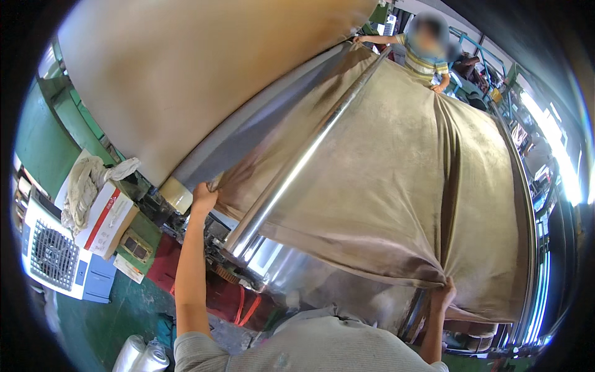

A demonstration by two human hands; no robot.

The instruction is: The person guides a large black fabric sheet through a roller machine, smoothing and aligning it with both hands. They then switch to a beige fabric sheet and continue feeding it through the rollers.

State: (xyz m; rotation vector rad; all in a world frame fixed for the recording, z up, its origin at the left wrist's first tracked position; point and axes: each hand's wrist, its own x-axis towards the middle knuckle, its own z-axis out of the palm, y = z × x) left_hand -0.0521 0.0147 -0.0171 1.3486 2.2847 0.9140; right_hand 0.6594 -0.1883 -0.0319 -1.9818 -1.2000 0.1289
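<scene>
A wide sheet of shiny brown fabric [372, 186] stretches across the machine, passing a long polished metal bar [304, 160]. My left hand [204, 198] is closed on the fabric's near left corner, beside the end of a big tan-covered roller [186, 80]. Low on the right, my right hand [442, 295] grips the fabric's near edge, where deep folds gather and run toward the far side. A co-worker [424, 56] at the far end holds the sheet's far corner in one hand [359, 39]; the other hand [439, 87] rests at its far edge.
To the left stand a white carton [108, 217] with a crumpled cloth [90, 183] on it and a grey-and-blue air cooler [59, 251]. Plastic-wrapped rolls [141, 356] lie on the green floor. Gears [226, 273] sit at the bar's near end. A rail [528, 204] borders the right side.
</scene>
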